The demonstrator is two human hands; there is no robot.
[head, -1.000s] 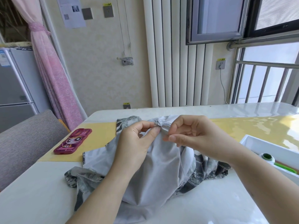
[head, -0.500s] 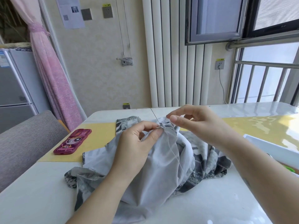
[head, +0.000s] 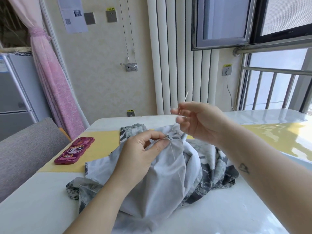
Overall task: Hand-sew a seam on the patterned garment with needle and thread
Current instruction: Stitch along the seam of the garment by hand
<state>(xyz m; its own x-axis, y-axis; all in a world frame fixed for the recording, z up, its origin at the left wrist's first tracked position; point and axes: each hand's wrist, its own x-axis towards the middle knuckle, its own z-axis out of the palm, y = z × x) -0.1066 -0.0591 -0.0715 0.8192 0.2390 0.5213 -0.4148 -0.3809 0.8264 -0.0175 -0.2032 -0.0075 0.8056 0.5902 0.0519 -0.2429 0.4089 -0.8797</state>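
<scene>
A person's left hand (head: 140,156) pinches a gathered fold of the grey patterned garment (head: 170,179) between thumb and forefinger. The right hand (head: 200,122), raised just above and beyond it, grips a needle (head: 186,97) in its fingertips, the free end tilted upward. A pale thread (head: 173,126) runs straight from those fingers down to the pinched fold. The garment lies heaped on the white table (head: 33,208) beneath both hands. Left of the left hand, a phone in a pink cartoon case (head: 74,151) rests on a yellow mat (head: 104,144).

left hand (head: 140,154) pinching garment (head: 168,181); right hand (head: 200,122) – pinching needle (head: 185,97)
</scene>
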